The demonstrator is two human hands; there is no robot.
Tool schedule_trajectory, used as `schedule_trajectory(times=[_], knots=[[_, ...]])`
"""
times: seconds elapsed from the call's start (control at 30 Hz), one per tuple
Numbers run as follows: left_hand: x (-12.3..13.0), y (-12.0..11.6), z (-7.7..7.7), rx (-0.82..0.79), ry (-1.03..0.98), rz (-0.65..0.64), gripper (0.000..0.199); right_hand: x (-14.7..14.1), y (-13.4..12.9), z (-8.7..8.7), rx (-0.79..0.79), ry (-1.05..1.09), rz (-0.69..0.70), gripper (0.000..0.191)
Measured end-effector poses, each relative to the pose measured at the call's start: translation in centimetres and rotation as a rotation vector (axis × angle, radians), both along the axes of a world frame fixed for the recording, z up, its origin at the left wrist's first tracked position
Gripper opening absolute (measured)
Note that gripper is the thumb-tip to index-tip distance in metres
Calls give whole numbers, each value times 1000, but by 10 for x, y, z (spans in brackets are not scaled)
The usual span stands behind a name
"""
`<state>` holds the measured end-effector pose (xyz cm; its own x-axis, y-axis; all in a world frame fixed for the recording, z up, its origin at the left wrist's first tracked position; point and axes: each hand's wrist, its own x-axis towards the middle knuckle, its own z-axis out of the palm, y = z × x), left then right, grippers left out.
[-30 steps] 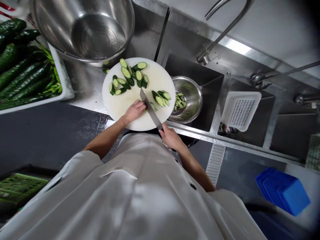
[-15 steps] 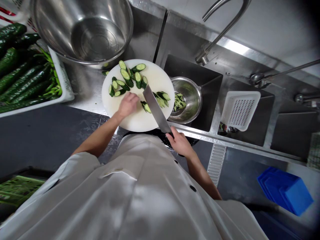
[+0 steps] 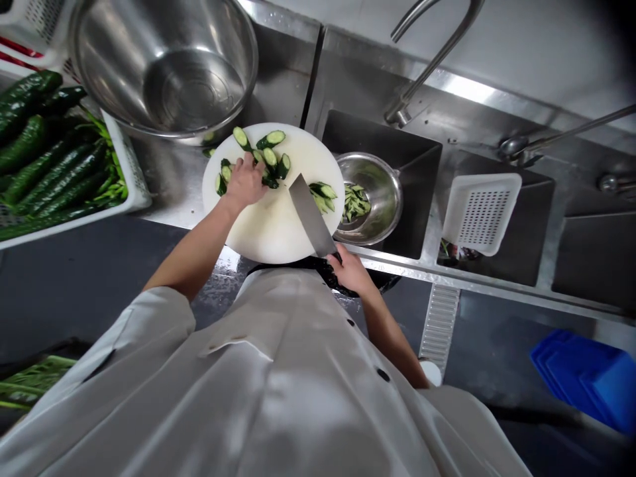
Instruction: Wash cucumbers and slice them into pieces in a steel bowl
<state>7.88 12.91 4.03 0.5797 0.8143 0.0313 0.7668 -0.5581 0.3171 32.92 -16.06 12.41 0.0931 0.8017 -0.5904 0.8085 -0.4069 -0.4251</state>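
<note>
A round white cutting board [image 3: 278, 232] carries several thick, slant-cut cucumber pieces [image 3: 271, 138] along its far side. My left hand [image 3: 246, 182] reaches in among them, its fingers curled down on a cucumber piece and partly hiding the pieces below. By its handle, my right hand [image 3: 349, 268] grips a cleaver [image 3: 313, 222]; the broad blade slants over the right half of the board. Right of the blade lies a small pile of thinner cucumber slices [image 3: 322, 196]. More cut cucumber [image 3: 355, 201] sits inside a steel bowl [image 3: 385, 215] beside the board.
A large steel basin [image 3: 169, 126] stands behind the board. Whole cucumbers [image 3: 54, 159] fill a white crate [image 3: 142, 192] at left. On the right are sinks, curved taps [image 3: 442, 56] and a white perforated basket [image 3: 484, 212]. Blue containers [image 3: 586, 377] are low at right.
My left hand has moved away from the blade, to the far-left cucumber pieces. The piece that lay beside the blade no longer shows there. The cleaver has shifted slightly and stays in my right hand.
</note>
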Motion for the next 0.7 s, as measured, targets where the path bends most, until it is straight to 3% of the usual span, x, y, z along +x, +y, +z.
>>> schedule_trajectory(times=[0.2, 0.33, 0.43, 0.53, 0.6, 0.7], knots=[[5, 1, 16, -20, 79, -79, 41, -1, 1, 2, 17, 17, -30, 45], [20, -27, 21, -95, 158, 11, 41, -5, 1, 7, -5, -27, -6, 44], [25, -69, 10, -162, 100, 86, 39, -11, 0, 16, -31, -75, 39, 43], [21, -104, -9, -204, -145, 15, 28, -16, -3, 27, -61, -76, 98, 43], [14, -114, -19, -114, -268, -39, 23, -19, -6, 33, -78, -72, 131, 43], [5, -110, -27, 9, -288, -128, 30, -23, -9, 37, -95, -84, 164, 43]])
